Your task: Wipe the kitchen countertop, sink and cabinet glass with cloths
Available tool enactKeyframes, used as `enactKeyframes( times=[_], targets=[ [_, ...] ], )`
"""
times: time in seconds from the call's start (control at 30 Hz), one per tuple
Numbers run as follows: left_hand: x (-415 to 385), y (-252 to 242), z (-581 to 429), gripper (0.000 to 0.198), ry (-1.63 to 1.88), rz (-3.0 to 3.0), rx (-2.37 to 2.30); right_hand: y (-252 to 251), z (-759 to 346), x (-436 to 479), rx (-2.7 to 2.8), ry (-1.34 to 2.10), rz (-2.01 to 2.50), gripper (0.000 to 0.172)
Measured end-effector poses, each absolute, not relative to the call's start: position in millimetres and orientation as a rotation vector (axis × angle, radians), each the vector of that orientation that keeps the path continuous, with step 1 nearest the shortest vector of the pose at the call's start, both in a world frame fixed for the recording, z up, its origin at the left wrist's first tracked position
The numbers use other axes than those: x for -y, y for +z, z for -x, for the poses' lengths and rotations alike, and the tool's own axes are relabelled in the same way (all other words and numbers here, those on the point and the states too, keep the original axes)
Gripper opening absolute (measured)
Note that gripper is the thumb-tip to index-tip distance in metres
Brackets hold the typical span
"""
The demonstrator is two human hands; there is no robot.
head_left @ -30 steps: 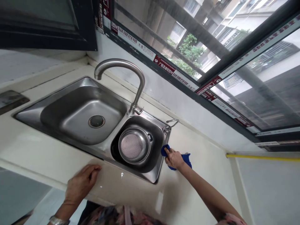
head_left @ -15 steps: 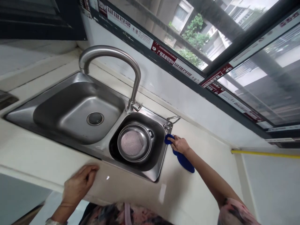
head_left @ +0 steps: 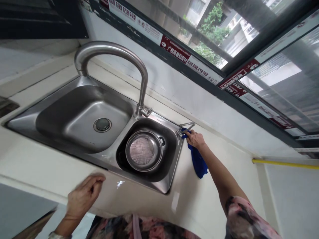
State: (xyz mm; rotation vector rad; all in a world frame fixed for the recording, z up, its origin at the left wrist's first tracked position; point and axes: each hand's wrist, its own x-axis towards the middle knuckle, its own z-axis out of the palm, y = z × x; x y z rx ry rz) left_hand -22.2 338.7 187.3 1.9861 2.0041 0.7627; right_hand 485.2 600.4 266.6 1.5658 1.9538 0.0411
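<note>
A blue cloth (head_left: 199, 163) is gripped in my right hand (head_left: 196, 139) at the back right corner of the sink (head_left: 167, 186). Its upper end is pressed against the base of a small curved metal spout (head_left: 188, 125), while the rest trails down over the counter. My left hand (head_left: 86, 192) rests on the counter's front edge with its fingers curled in, and nothing shows inside it. In the right basin sits a round metal strainer (head_left: 142, 151) with a dark handle loop.
A tall arched faucet (head_left: 143, 84) rises between the two basins. The left basin (head_left: 82, 122) has a round drain (head_left: 102, 124). Behind the cream counter (head_left: 214, 199) runs a dark window frame (head_left: 209, 81). A yellow pipe (head_left: 284, 162) crosses the right wall.
My right hand has moved up and back along the sink's right edge, bringing the cloth from the counter to the small spout's base. My left hand stays in place.
</note>
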Motion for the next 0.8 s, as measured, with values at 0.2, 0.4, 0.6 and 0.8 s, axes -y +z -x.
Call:
enactKeyframes(
  times=[0.2,0.4,0.6,0.8],
  targets=[
    [-338,188,24,0.027,0.792,-1.995,-1.980,261,-482,-590,-1.938,0.097,-1.611,0.054],
    [-337,188,24,0.029,0.758,-1.962,-2.011,262,-473,-585,-1.954,0.040,-1.574,0.054],
    [-338,187,20,0.035,0.732,-1.896,-2.039,266,-462,-563,-1.948,-0.014,-1.532,0.055],
    [-338,185,21,0.032,0.770,-1.947,-2.011,265,-452,-520,-1.968,-0.066,-1.497,0.057]
  ],
)
